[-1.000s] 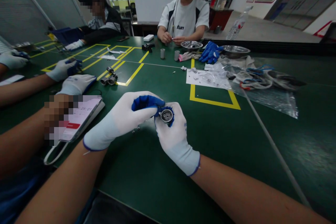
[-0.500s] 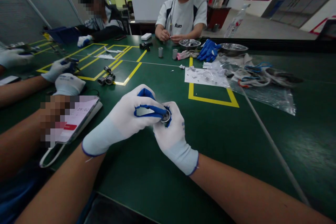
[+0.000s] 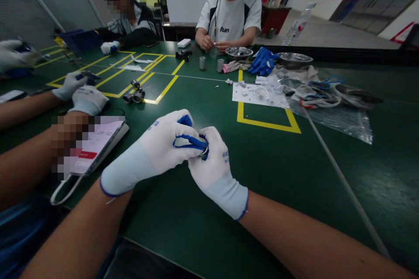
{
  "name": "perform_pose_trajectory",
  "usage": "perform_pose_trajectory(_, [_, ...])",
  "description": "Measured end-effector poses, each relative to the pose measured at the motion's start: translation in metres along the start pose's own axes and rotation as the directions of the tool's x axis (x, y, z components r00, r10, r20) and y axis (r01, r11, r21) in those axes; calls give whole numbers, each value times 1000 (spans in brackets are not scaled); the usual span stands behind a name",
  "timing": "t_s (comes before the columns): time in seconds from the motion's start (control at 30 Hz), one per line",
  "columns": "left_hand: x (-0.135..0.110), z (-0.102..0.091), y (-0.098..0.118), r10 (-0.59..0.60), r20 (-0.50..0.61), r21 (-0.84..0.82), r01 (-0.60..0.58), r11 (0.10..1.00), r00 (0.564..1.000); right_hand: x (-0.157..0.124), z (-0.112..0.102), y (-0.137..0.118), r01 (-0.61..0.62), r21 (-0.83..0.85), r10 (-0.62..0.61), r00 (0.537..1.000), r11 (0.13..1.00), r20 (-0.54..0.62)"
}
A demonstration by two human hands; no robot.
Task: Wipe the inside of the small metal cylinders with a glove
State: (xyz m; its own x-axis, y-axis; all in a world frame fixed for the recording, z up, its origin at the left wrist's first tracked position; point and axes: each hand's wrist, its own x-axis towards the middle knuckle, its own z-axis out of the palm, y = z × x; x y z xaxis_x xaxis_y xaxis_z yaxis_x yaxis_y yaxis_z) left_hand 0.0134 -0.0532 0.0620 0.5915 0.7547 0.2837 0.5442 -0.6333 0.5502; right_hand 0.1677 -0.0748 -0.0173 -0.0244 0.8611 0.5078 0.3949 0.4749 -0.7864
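Both my hands wear white gloves with blue fingertips and meet just above the green table (image 3: 203, 222). My right hand (image 3: 214, 170) is closed around a small round metal part (image 3: 205, 151), of which only the rim shows. My left hand (image 3: 163, 146) lies over the top of that part, its blue fingertips pressed onto it. Most of the part is hidden by my fingers.
A phone (image 3: 94, 144) lies left of my hands, beside a co-worker's gloved hands (image 3: 85, 98). Small metal cylinders (image 3: 134, 95) sit in a yellow-taped square. Farther off are a plastic sheet with small parts (image 3: 260, 93), blue gloves (image 3: 263, 62), metal bowls (image 3: 238, 52) and two seated people.
The round part's open face showed one second ago. My left fingers have since closed over it, and both hands have drawn tighter together.
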Motion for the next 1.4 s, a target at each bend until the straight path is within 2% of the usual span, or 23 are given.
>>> perform_pose_trajectory(0.13, [-1, 3, 5, -67, -18, 36, 68, 997, 998, 0, 0, 0, -23, -41, 23, 1000, 999, 16])
perform_pose_trajectory(0.3, [0, 7, 4, -179, -47, -44, 177, 983, 983, -1, 0, -1, -20, -75, 22, 1000, 997, 22])
perform_pose_trajectory(0.43, [2, 7, 4, -297, -14, -147, 292, 945, 955, -1, 1, -2, -15, -76, 16, 1000, 997, 13])
perform_pose_trajectory(0.63, [7, 9, 4, -453, 58, -259, 452, 854, 890, 0, 2, 0, 24, -79, -23, 1000, 997, 14])
perform_pose_trajectory(0.93, [9, 14, -4, -484, 125, -384, 492, 781, 866, 0, 2, 1, -2, -57, 4, 999, 998, 36])
perform_pose_trajectory(1.13, [12, 21, -2, -500, 127, -498, 491, 715, 857, 0, 1, 0, 18, -11, -18, 1000, 1000, -2])
perform_pose_trajectory(1.4, [9, 23, 1, -464, 129, -497, 462, 735, 877, 1, -4, -5, 15, 87, -16, 1000, 996, 3])
